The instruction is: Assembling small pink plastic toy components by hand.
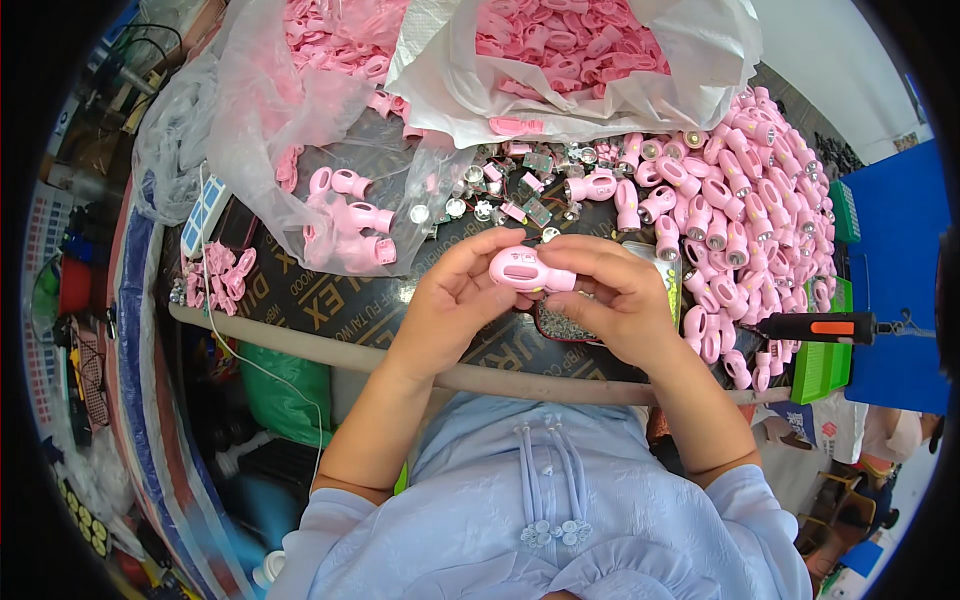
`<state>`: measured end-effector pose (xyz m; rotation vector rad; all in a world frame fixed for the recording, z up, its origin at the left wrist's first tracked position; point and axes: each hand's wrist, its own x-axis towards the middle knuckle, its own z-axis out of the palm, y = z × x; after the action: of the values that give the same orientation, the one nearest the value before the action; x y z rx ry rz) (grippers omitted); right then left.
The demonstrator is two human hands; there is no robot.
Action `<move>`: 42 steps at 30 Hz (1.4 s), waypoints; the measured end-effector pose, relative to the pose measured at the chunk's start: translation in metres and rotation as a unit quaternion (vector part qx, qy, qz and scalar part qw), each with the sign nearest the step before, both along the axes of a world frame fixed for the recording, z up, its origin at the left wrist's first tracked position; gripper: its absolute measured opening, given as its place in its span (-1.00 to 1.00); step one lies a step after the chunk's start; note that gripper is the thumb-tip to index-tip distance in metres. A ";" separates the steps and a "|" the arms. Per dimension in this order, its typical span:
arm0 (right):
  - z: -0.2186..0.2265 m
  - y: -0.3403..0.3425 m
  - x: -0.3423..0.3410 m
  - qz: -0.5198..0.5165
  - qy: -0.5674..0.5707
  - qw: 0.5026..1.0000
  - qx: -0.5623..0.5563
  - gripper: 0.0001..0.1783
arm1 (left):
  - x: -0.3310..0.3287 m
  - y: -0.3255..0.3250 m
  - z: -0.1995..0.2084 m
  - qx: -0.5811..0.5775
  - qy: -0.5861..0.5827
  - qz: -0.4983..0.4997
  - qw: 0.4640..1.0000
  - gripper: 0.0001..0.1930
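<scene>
Above the near edge of the dark worktable, both hands hold one pink toy-like flashlight (518,268) lying crosswise. My left hand (450,300) pinches its rounded end, which has an oval slot and small printed marks. My right hand (622,300) grips the narrower end with thumb and fingers. Just below and behind the fingers sits a dark, red-rimmed dish of small metal screws (566,326), partly hidden by my right hand. Beyond the hands lie loose small circuit boards and lamp parts (500,190).
A large heap of pink flashlights (745,190) fills the right side. An electric screwdriver (820,328) hangs by a green basket (828,365). Bags of pink shell parts (570,45) stand at the back. Pink pieces (228,275) and a white power strip (204,215) are left.
</scene>
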<state>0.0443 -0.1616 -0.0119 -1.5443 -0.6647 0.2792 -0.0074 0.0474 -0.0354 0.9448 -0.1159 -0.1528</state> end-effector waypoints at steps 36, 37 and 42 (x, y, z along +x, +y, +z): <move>0.003 -0.025 -0.003 -0.079 0.007 0.997 0.011 -0.54 | 0.020 -0.023 0.009 0.113 0.093 -0.005 0.989 -0.65; 0.003 -0.028 -0.003 -0.082 0.006 0.997 0.009 -0.54 | 0.018 -0.033 -0.007 0.294 0.008 0.056 0.954 -0.67; 0.004 -0.044 -0.004 -0.097 -0.051 0.993 -0.039 -0.52 | 0.013 -0.066 -0.018 0.630 -0.341 0.038 0.697 -0.80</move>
<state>0.0406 -0.2057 -0.0083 -1.6933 -0.5844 0.0811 0.0052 -0.0190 -0.0537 2.3761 -0.7304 0.2683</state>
